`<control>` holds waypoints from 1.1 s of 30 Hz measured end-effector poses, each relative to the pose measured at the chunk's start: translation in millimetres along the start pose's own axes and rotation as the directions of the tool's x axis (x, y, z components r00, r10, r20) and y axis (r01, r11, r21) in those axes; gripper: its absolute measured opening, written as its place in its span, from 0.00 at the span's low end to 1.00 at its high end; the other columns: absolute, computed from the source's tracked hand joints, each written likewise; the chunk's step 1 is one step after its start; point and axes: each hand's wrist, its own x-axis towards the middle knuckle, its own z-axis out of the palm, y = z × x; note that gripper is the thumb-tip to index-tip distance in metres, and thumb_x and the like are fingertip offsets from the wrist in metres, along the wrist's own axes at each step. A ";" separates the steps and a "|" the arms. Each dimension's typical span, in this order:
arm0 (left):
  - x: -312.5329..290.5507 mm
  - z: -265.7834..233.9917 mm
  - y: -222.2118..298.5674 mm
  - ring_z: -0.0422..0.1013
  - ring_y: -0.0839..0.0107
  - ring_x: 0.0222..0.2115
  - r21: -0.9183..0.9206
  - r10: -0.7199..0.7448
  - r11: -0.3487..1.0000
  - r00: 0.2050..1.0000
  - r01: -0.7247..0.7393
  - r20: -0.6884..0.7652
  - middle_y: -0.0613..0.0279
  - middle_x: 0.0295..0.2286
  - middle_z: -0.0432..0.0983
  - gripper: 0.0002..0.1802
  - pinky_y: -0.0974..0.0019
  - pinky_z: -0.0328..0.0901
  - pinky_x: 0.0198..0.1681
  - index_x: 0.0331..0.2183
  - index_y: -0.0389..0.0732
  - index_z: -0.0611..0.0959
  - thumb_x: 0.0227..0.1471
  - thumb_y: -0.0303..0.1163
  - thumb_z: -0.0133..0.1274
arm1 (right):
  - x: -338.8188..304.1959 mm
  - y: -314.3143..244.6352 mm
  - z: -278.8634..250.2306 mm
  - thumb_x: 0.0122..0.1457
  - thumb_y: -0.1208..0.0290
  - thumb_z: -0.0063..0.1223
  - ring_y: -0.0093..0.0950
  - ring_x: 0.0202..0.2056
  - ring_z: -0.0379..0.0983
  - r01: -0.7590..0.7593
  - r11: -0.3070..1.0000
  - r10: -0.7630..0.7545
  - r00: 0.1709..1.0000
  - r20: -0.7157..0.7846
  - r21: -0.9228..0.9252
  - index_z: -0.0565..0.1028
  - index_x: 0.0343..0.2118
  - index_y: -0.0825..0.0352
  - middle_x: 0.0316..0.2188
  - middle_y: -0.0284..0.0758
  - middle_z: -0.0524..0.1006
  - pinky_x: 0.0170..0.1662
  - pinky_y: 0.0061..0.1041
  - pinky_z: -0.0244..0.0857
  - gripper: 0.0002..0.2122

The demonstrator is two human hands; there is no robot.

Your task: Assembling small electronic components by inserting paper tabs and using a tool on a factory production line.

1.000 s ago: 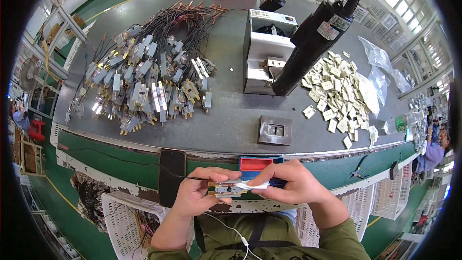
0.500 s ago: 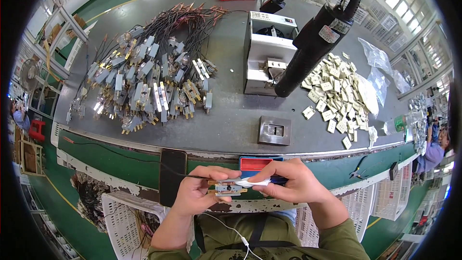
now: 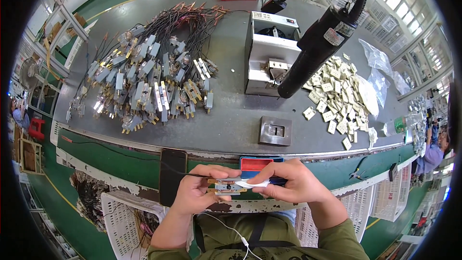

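Pinched in my left hand (image 3: pixel 192 193) is a grey electrical part (image 3: pixel 225 188) with brass terminals along its sides. A black wire (image 3: pixel 196 175) trails from it to the left. My right hand (image 3: pixel 301 184) is closed on a folded white wipe (image 3: pixel 253 183), pressing it between thumb and forefinger against the part's right end. Behind those fingers a dark blue rod-like thing (image 3: pixel 278 181) shows; most of it is hidden. Both hands are over the table's front edge. Beyond them a small blue and red box (image 3: pixel 256 164) sits near the edge.
A black phone (image 3: pixel 172 183) lies left of my hands. Ahead stand a steel block (image 3: pixel 275 131), a white machine (image 3: pixel 269 53) and a hanging black tool (image 3: pixel 313 50). Wired grey parts (image 3: pixel 144 79) heap at left, cream blocks (image 3: pixel 339 96) at right. Cutting pliers (image 3: pixel 357 168) lie at front right.
The hanging black tool has shifted slightly to the right. My hands keep nearly the same place and hold, and the white wipe is still against the part.
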 end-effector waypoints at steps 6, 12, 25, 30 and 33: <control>0.2 0.3 0.4 0.71 0.53 0.44 0.019 0.000 1.000 1.000 0.000 0.007 0.45 0.39 0.74 0.27 0.54 0.70 0.46 0.37 0.39 0.70 0.34 0.23 0.67 | -0.9 1.2 1.3 0.53 0.79 0.55 0.19 0.22 0.73 0.005 1.000 -0.005 1.000 -0.009 0.022 0.77 0.34 0.72 0.22 0.33 0.78 0.25 0.17 0.65 0.06; 1.6 0.6 1.6 0.71 0.54 0.44 0.019 0.011 1.000 1.000 -0.012 0.010 0.45 0.39 0.74 0.26 0.55 0.70 0.45 0.37 0.39 0.70 0.35 0.23 0.67 | -2.3 2.4 1.7 0.55 0.75 0.53 0.23 0.23 0.74 -0.057 0.998 0.057 0.998 0.000 0.024 0.77 0.36 0.66 0.22 0.33 0.76 0.28 0.21 0.65 0.07; 1.8 0.7 1.6 0.71 0.54 0.44 0.031 0.013 0.999 1.000 -0.013 0.001 0.45 0.38 0.74 0.26 0.55 0.70 0.45 0.37 0.39 0.71 0.35 0.23 0.67 | -2.2 1.5 0.6 0.55 0.75 0.53 0.24 0.24 0.74 -0.046 0.999 0.047 0.999 -0.028 0.025 0.77 0.36 0.66 0.24 0.33 0.77 0.30 0.22 0.66 0.07; 2.4 1.5 2.7 0.71 0.54 0.44 0.032 0.022 0.999 1.000 -0.022 0.012 0.46 0.38 0.74 0.27 0.55 0.70 0.45 0.37 0.39 0.71 0.34 0.22 0.67 | -2.1 -3.2 -0.5 0.55 0.76 0.53 0.23 0.24 0.74 -0.073 0.996 0.074 0.997 -0.024 0.057 0.76 0.36 0.67 0.23 0.33 0.76 0.29 0.22 0.66 0.07; 2.1 0.7 3.1 0.71 0.54 0.44 0.043 0.022 0.999 1.000 -0.022 0.015 0.46 0.38 0.74 0.27 0.55 0.70 0.45 0.37 0.39 0.71 0.34 0.21 0.67 | -2.9 -0.6 -0.3 0.55 0.76 0.53 0.23 0.23 0.74 -0.067 0.997 0.066 0.998 0.008 0.038 0.77 0.36 0.67 0.23 0.33 0.76 0.28 0.22 0.65 0.06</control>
